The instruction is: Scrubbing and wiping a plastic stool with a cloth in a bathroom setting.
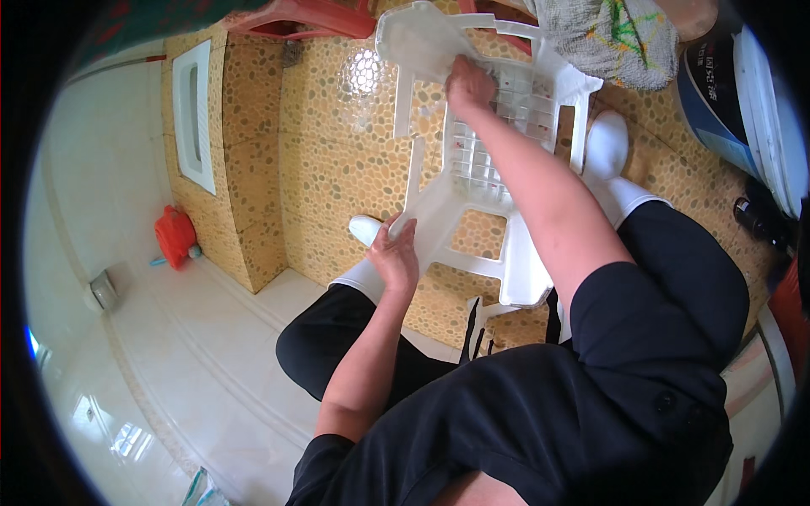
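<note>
A white plastic stool or small chair, with a grid-like panel in its middle, lies tipped between my knees over the pebble-patterned floor. My left hand grips the end of one of its legs or side edges, thumb on top. Near the far end, my right hand is curled against the white plastic beside the grid. Its fingers are bent under, and whether it holds a cloth or brush cannot be seen. Droplets or wet shine show on the grid panel.
A grey towel hangs at the upper right beside a large paint bucket. Dark bottles lie below it. Red plastic stools stand at the top. At left are a squat toilet on a tiled step and a red plastic container.
</note>
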Demonstrator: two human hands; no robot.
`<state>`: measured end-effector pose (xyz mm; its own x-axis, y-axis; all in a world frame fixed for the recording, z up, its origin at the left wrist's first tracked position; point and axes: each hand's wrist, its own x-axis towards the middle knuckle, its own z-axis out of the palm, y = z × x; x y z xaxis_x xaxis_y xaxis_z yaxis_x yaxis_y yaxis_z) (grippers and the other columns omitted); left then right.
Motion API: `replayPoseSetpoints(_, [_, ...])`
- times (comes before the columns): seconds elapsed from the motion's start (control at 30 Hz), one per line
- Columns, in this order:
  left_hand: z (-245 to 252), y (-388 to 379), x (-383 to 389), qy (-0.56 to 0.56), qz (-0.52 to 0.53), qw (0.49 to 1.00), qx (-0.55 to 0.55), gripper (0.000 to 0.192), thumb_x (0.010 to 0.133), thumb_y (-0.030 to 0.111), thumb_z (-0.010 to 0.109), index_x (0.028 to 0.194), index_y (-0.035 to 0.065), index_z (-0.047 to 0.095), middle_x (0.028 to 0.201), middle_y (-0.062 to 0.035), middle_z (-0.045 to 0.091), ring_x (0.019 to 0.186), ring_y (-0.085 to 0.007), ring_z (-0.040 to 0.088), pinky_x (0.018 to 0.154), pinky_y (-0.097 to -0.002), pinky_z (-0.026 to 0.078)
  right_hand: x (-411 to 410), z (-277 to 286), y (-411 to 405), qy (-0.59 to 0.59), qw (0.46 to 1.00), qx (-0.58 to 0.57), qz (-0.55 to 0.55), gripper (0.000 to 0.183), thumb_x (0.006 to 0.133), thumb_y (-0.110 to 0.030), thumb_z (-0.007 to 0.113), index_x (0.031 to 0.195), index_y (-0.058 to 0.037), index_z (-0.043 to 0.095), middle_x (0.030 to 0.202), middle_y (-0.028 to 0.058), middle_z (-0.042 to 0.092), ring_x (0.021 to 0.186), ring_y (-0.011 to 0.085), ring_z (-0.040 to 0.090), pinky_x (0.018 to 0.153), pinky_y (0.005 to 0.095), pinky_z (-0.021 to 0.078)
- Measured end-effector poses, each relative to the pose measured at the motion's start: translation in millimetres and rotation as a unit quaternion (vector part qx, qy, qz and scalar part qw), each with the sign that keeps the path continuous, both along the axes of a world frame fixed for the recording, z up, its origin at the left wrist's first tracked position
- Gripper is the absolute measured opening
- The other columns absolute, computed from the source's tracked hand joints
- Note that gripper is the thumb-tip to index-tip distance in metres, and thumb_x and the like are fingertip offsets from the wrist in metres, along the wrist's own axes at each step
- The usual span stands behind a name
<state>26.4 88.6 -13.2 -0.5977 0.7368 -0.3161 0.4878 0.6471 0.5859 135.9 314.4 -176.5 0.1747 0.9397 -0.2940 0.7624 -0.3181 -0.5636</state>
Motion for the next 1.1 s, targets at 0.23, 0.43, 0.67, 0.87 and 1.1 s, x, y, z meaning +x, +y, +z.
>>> replayPoseSetpoints(0.23, [6, 2, 0, 0.036, -0.05, 0.998, 0.01, 0.022, 0.077, 0.006, 0.07, 0.096, -0.0034, 0.064, 0.073, -0.0053, 0.064, 0.064, -0.0084, 0.054, 0.061, -0.0245, 0.047, -44, 50, -21, 0.273, 0.91, 0.187, -0.249, 0.016, 0.069, -0.004, 0.057, 0.084, -0.0058, 0.053, 0.077, 0.0139, 0.062, 0.073, 0.0353, 0.06, 0.063, 0.0441, 0.046])
replayPoseSetpoints(0.43, [3, 1, 2, 0.035, -0.05, 0.998, 0.016, 0.022, 0.078, 0.007, 0.069, 0.096, -0.0037, 0.064, 0.075, -0.005, 0.063, 0.067, -0.0094, 0.055, 0.063, -0.0251, 0.047, -18, 30, -24, 0.257, 0.891, 0.374, -0.004, 0.016, 0.072, 0.003, 0.052, 0.084, -0.0077, 0.053, 0.079, 0.0102, 0.061, 0.077, 0.0317, 0.06, 0.068, 0.0414, 0.0465])
replayPoseSetpoints(0.67, [-16, -10, -16, -0.171, 0.059, 0.974, 0.134, 0.018, 0.076, 0.0, 0.069, 0.093, -0.004, 0.063, 0.08, -0.004, 0.063, 0.074, -0.0098, 0.055, 0.07, -0.0244, 0.046, 12, -18, -10, 0.079, 0.996, -0.023, 0.029, 0.036, 0.09, -0.03, 0.035, 0.106, -0.0061, 0.057, 0.103, 0.0174, 0.061, 0.092, 0.0355, 0.06, 0.082, 0.0418, 0.0477])
replayPoseSetpoints(0.87, [-8, -6, -6, -0.022, 0.004, 0.999, 0.048, 0.019, 0.076, 0.001, 0.069, 0.094, -0.004, 0.063, 0.08, -0.0041, 0.062, 0.074, -0.0096, 0.054, 0.07, -0.0242, 0.045, 46, 21, 7, 0.215, 0.855, 0.104, -0.46, 0.023, 0.081, -0.008, 0.05, 0.1, 0.0043, 0.048, 0.099, 0.0241, 0.057, 0.095, 0.0409, 0.055, 0.082, 0.0462, 0.0436])
replayPoseSetpoints(1.1, [0, 2, -2, 0.024, -0.037, 0.999, 0.027, 0.019, 0.079, 0.004, 0.068, 0.095, -0.0027, 0.064, 0.073, -0.0052, 0.064, 0.067, -0.0073, 0.055, 0.062, -0.0228, 0.046, 1, 29, 7, 0.196, 0.882, 0.311, -0.294, 0.031, 0.079, -0.007, 0.05, 0.108, 0.0013, 0.042, 0.101, 0.0219, 0.05, 0.094, 0.0402, 0.05, 0.081, 0.0452, 0.0417])
